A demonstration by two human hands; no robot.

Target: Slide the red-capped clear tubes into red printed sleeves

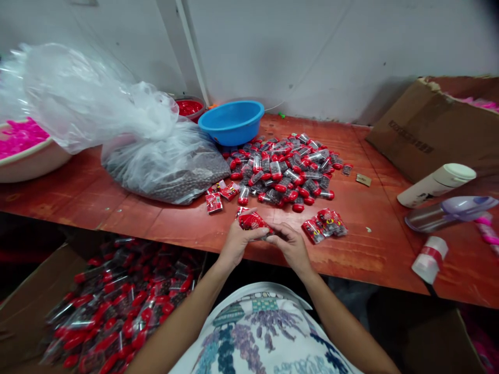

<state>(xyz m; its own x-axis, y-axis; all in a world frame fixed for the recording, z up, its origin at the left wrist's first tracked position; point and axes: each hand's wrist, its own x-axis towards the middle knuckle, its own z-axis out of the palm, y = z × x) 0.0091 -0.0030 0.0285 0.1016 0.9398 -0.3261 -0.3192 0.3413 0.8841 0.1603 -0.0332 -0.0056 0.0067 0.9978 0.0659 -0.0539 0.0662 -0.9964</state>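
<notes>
My left hand (pixel 236 242) and my right hand (pixel 291 245) meet at the near edge of a red-brown wooden table (pixel 366 249). Both are closed on a small red packet (pixel 253 222) held between them. Just right of my right hand lies a little cluster of filled red packets (pixel 325 224). Two loose red packets (pixel 220 196) lie beyond my left hand. Farther back is a heap of small clear capsules with red caps (pixel 286 169).
A clear plastic bag of dark beads (pixel 171 166) sits left of the heap, a blue bowl (pixel 232 122) behind it. A bowl of pink pieces (pixel 23 148) is far left. Cardboard box (pixel 432 124) and bottles (pixel 436 184) stand right. A box of packed capsules (pixel 117 306) lies below.
</notes>
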